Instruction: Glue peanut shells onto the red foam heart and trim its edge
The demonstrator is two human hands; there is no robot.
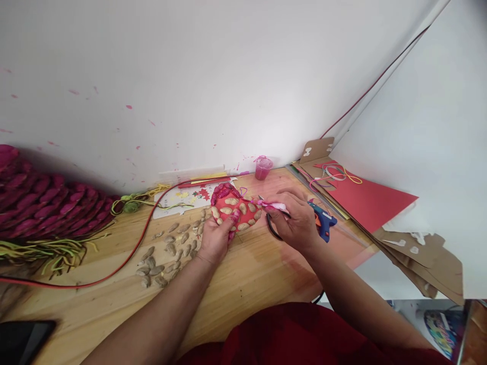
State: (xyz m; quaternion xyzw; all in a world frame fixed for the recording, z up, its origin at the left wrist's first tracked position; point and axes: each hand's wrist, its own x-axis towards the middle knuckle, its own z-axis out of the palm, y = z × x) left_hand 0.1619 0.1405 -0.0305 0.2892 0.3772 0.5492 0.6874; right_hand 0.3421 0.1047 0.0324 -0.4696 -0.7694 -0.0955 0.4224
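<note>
My left hand (217,234) pinches the lower edge of a red heart-like craft piece (228,215) and holds it up over the wooden table. Peanuts in their shells sit on its face; those along the upper left are painted magenta, the others are plain. My right hand (294,218) is closed on a slim paintbrush (277,206) with white and pink on it, its pink tip at the piece's right edge. A black loop (274,230) shows below that hand; what it belongs to is partly hidden. Pink paint stains my left fingers.
Loose peanuts (171,248) lie left of my hands. A cup of magenta paint (263,168) stands by the wall. Right are a blue glue gun (325,223), red paper (369,197) and cardboard (422,258). A red cable (142,235) crosses the left side, near a magenta layered object (49,197).
</note>
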